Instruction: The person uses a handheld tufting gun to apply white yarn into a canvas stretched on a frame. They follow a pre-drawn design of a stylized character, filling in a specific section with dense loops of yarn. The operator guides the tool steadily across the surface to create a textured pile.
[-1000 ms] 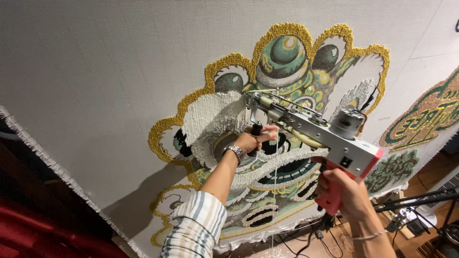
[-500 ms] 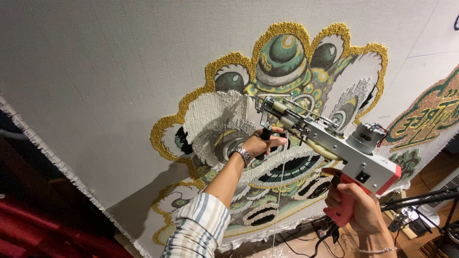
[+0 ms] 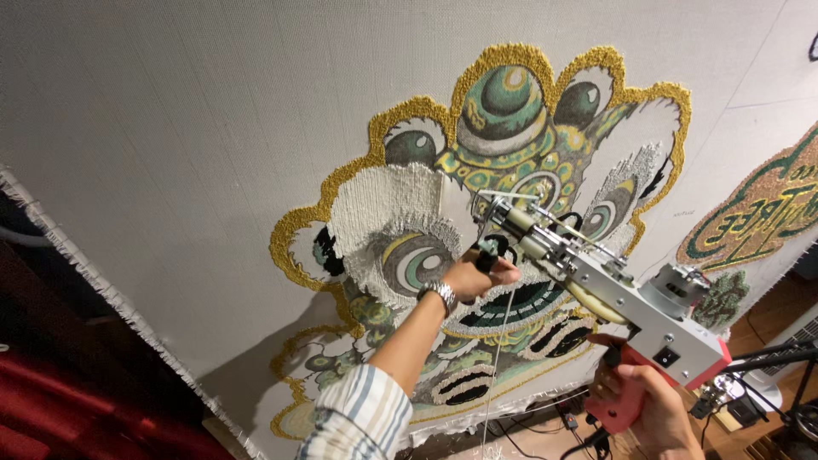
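Observation:
My right hand grips the red pistol handle of a tufting gun, a silver metal body with a small motor on top. Its needle tip touches the stretched cloth at the middle of a tufted lion-head design in gold, green and white. My left hand, with a metal wristwatch and a striped sleeve, is closed on the gun's black front handle below the needle. A thin strand of yarn hangs down from the gun.
A second tufted piece in green and brown sits at the right on the same cloth. The cloth's frayed edge runs along the lower left, with red fabric beyond. Cables and black stands lie on the floor at the lower right.
The gun and both hands have shifted slightly down and right across the design. The needle tip has stayed near the middle of the lion head.

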